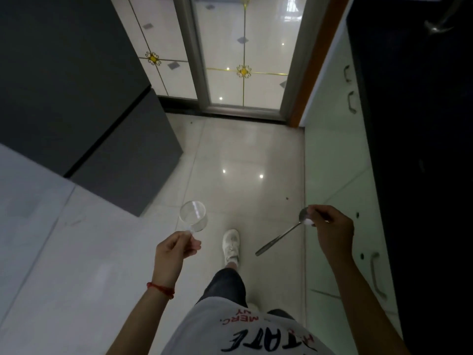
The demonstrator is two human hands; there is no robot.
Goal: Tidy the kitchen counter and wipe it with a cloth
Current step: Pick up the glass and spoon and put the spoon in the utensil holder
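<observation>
Left hand (176, 248) pinches a clear glass cup (193, 216) by its handle. Right hand (330, 226) pinches a metal spoon (279, 237) at the bowl, possibly with something white.

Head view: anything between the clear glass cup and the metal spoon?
Only pale floor tile and a white sneaker lower down between clear glass cup and metal spoon.

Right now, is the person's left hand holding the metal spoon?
No: the left hand holds a clear glass cup, while the right hand pinches the spoon.
</observation>
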